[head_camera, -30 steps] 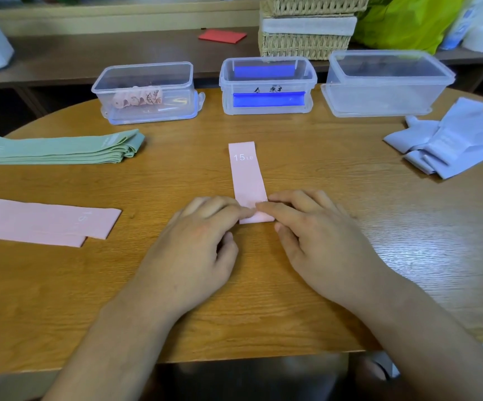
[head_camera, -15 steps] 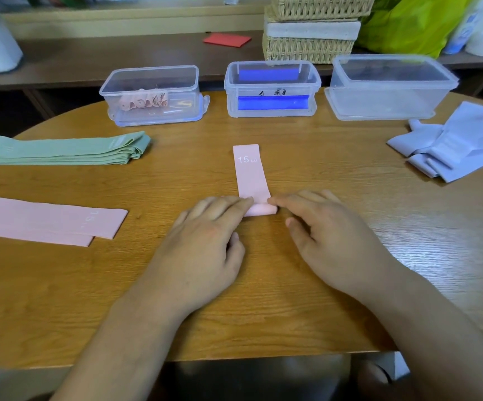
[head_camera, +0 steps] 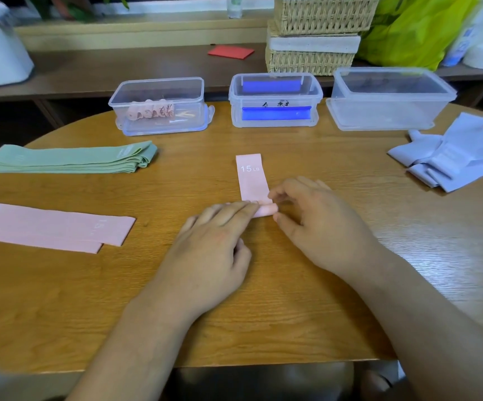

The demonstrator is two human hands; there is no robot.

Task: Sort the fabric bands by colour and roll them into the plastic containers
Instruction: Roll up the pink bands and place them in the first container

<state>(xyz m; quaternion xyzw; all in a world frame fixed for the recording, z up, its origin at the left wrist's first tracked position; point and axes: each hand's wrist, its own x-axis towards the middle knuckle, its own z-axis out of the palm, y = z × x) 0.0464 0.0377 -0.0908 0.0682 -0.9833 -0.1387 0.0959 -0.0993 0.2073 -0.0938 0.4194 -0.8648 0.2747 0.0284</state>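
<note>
The pink band [head_camera: 252,180] is lying lengthwise on the table [head_camera: 292,314] just in front of the blue-band container [head_camera: 317,95], with its near end wound into a small roll. The left hand [head_camera: 214,256] is pressing nearly straight fingers onto the roll's left part. The right hand [head_camera: 318,227] is pinching the roll's right end between curled fingers and thumb. Green bands [head_camera: 69,159] and flat pink bands [head_camera: 52,227] are lying left of that container, and lilac bands [head_camera: 454,160] right of it.

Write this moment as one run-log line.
pink band: near end part-rolled | left hand: presses roll | right hand: pinches roll | left container: holds pink rolls
</note>
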